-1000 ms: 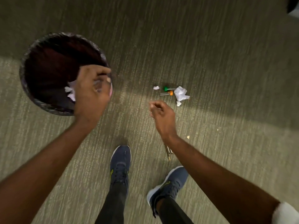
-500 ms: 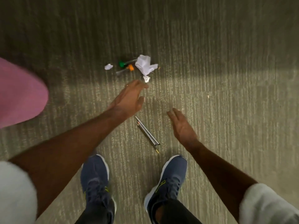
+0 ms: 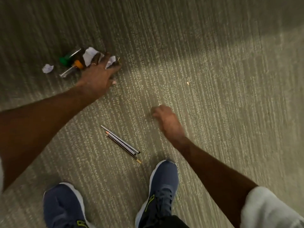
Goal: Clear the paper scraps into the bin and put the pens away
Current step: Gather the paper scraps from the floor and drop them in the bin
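My left hand (image 3: 98, 73) reaches down onto a crumpled white paper scrap (image 3: 89, 55) on the carpet, fingers spread over it and closing around it. Just left of the hand lie a green-capped marker (image 3: 65, 59) and an orange-capped marker (image 3: 72, 69). A smaller paper scrap (image 3: 47, 68) sits further left. My right hand (image 3: 164, 117) hovers low over the carpet with fingers loosely curled and nothing in it. Three thin pens or pencils (image 3: 121, 142) lie side by side between my hands, near my feet. The bin is out of view.
My two blue shoes (image 3: 158, 186) stand on the ribbed grey-green carpet at the bottom. A tiny pale crumb (image 3: 188, 83) lies to the right. Another speck lies by my right hand's fingers.
My left hand left the bin, swung right and came down onto the large paper scrap. The view turned away from the bin. My right hand dropped lower and curled its fingers.
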{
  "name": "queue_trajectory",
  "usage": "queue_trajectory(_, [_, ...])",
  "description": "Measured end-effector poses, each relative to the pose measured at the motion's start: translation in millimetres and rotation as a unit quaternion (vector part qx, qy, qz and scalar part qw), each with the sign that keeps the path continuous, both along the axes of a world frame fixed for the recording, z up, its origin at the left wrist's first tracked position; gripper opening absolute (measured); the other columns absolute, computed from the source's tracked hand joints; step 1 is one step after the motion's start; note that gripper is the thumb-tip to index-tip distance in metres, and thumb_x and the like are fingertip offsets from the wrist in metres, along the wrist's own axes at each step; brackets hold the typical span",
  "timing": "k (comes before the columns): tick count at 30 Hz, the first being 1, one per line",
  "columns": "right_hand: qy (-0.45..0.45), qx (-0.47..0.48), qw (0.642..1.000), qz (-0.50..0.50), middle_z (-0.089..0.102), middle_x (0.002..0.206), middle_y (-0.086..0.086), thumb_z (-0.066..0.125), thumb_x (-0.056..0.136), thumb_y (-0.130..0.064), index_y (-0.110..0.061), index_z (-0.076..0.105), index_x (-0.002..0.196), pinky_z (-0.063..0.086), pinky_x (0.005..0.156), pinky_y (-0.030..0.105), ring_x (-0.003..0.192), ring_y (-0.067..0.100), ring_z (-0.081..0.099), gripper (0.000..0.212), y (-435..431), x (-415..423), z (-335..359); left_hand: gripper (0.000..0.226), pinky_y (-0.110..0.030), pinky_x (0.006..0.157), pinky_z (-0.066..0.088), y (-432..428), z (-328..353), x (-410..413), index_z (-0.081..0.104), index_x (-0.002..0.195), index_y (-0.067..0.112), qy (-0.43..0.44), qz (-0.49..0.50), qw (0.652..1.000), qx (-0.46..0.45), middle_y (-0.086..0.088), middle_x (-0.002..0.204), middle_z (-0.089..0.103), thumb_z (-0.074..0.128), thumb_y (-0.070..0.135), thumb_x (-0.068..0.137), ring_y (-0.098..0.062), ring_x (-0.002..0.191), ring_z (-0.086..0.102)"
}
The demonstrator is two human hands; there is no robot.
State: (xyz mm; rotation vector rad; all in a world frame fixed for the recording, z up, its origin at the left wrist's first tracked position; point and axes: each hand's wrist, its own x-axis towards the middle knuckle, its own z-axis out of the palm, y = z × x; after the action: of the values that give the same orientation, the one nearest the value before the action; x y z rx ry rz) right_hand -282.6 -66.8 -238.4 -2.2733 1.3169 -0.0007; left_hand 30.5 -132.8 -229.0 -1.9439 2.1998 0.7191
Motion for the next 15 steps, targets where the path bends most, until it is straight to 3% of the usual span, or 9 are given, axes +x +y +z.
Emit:
queue_trajectory(2, [-0.017,-0.058,0.988,-0.145,0.063,0.114,-0.001,0.046,0.105,-0.021,-0.018,0.064,0.118,0.054,0.084,0.025,0.095,0.008,0.057,0.022,-26,-7,12,0.057,-0.062,0.107,0.043,-1,9,2,0.044,0.149,0.027,0.006,0.019,1.000,-0.020,-0.012,0.162,0.032,0.064,0.025,0.096,-0.045,0.143,0.033])
queue_trajectory(5, [-0.070,-0.092,0.937,-0.331,0.055,0.110,-0.003,0.037,0.107,-0.012,-0.010,0.060,0.127,0.045,0.076,0.007,0.084,-0.004,0.052,0.030,-72,-29,28,0.048,-0.059,0.103,0.046,2,15,8,0.057,0.141,0.021,0.026,0.049,0.997,-0.062,-0.013,0.149,0.049,0.067,0.018,0.094,-0.045,0.132,0.044])
queue_trajectory(7, [-0.012,-0.075,0.940,-0.333,0.056,0.119,0.002,0.042,0.103,-0.006,-0.012,0.058,0.132,0.048,0.084,0.012,0.093,-0.001,0.055,0.034,-94,-45,27,0.042,-0.054,0.105,0.046,4,13,15,0.063,0.135,0.016,0.049,0.053,0.994,-0.077,-0.017,0.143,0.056,0.067,0.015,0.093,-0.045,0.128,0.049])
queue_trajectory(10, [0.017,-0.055,0.963,-0.263,0.057,0.122,0.015,0.047,0.097,-0.008,-0.011,0.062,0.124,0.049,0.095,0.039,0.108,0.027,0.056,0.031,-101,-56,15,0.032,-0.047,0.102,0.048,8,13,23,0.068,0.128,0.010,0.090,0.055,0.989,-0.104,-0.020,0.134,0.062,0.063,0.010,0.096,-0.041,0.119,0.058])
queue_trajectory(15, [0.022,-0.074,0.967,-0.243,0.056,0.116,0.010,0.048,0.099,-0.012,-0.014,0.063,0.117,0.048,0.089,0.033,0.101,0.024,0.054,0.023,-100,-52,7,0.029,-0.043,0.091,0.053,7,19,28,0.070,0.124,0.008,0.131,0.057,0.979,-0.144,-0.020,0.119,0.067,0.050,0.012,0.104,-0.039,0.105,0.064])
